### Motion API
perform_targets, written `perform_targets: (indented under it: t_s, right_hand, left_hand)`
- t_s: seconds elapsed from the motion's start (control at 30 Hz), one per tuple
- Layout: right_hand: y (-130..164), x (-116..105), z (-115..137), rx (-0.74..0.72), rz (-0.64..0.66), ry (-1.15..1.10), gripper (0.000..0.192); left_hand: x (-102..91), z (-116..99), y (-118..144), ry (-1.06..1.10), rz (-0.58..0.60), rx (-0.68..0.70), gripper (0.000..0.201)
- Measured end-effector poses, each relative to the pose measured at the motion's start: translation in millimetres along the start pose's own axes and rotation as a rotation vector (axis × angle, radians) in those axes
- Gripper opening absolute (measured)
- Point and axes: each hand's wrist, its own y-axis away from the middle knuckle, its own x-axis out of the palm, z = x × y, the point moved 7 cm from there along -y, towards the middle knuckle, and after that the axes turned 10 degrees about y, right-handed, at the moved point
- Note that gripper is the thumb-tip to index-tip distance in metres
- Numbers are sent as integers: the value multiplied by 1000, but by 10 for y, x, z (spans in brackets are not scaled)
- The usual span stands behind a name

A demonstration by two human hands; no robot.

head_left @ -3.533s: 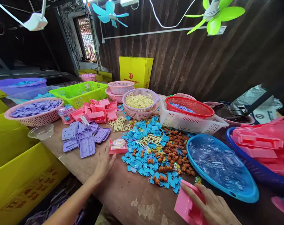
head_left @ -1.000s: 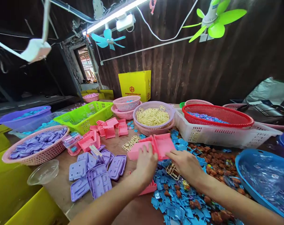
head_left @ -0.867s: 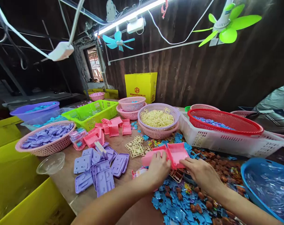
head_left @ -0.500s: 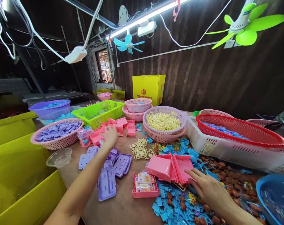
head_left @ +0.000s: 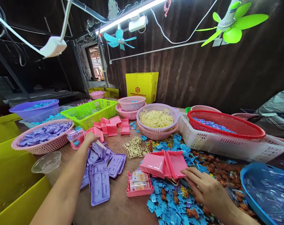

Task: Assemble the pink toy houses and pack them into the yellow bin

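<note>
My left hand [head_left: 91, 137] is stretched out over the table beside a pink plastic piece [head_left: 98, 133] and a stack of purple plastic trays [head_left: 100, 182]. Its fingers are mostly hidden, so I cannot make out a grip. My right hand [head_left: 208, 189] has its fingers on the near right edge of an open pink plastic case [head_left: 177, 162], holding it over the loose blue parts. Just left of that case lies a pink tray [head_left: 140, 192] with printed packets [head_left: 139, 179] in it. Cream-coloured part frames [head_left: 134, 148] lie farther back.
Small blue parts [head_left: 165, 203] and brown bear figures [head_left: 226, 175] cover the right of the table. Around stand a blue basin [head_left: 246, 190], a red basket [head_left: 226, 132], a purple basket [head_left: 138, 120], a green crate [head_left: 92, 117] and a clear bowl [head_left: 47, 162]. Yellow boxes [head_left: 22, 203] border the left.
My left hand has come down and toward the left, from spread fingers above the pink pieces to beside the purple trays. A purple tray there now stands tilted. My right hand stays at the pink case.
</note>
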Motion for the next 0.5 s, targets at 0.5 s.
perform_targets:
  t_s: [0.5]
  right_hand:
    - [107,-34,76,280,337,-358,59]
  left_hand:
    - [90,-2072,1763,185,11,716,34]
